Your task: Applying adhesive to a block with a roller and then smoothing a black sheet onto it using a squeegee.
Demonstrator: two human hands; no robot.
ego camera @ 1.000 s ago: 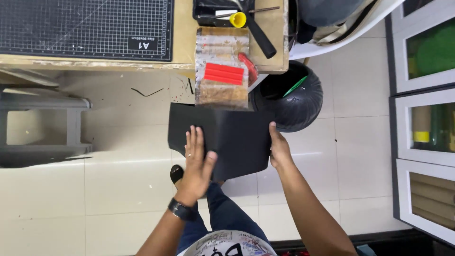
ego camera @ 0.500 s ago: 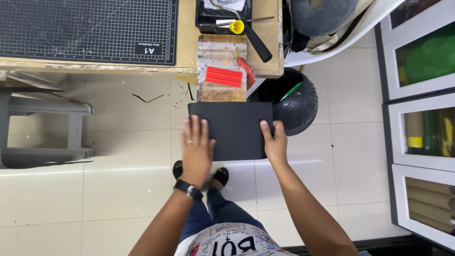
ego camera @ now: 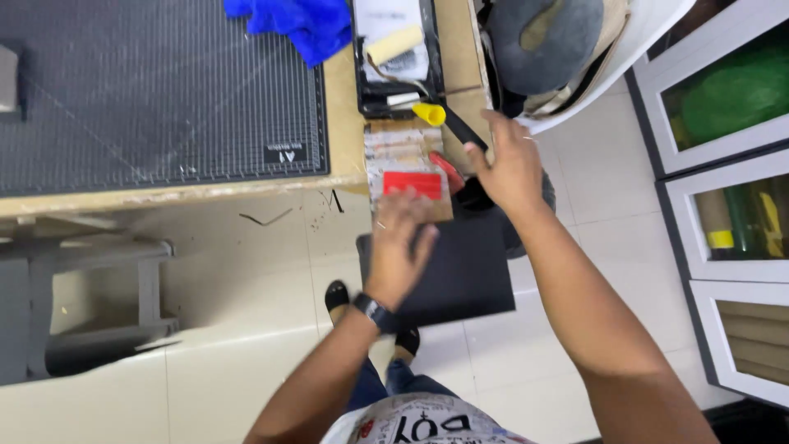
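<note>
Black sheet (ego camera: 460,271) shifted lower since a second ago, off bench (ego camera: 345,177) edge, over floor. Left hand (ego camera: 399,247) flat on sheet, fingers spread, pressing rather than gripping. Right hand (ego camera: 509,164) lifted off sheet, open wide, holding nothing, beside black roller handle (ego camera: 464,131) (yellow collar). Red-labelled block (ego camera: 411,182) just above left fingertips.

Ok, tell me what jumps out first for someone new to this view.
The black sheet held low over the floor at centre, with the left hand spread flat on it. Above it, the right hand reaches to the table edge by the yellow-tipped roller handle. A bright blue cloth lies at the top, on the grey cutting mat.
</note>
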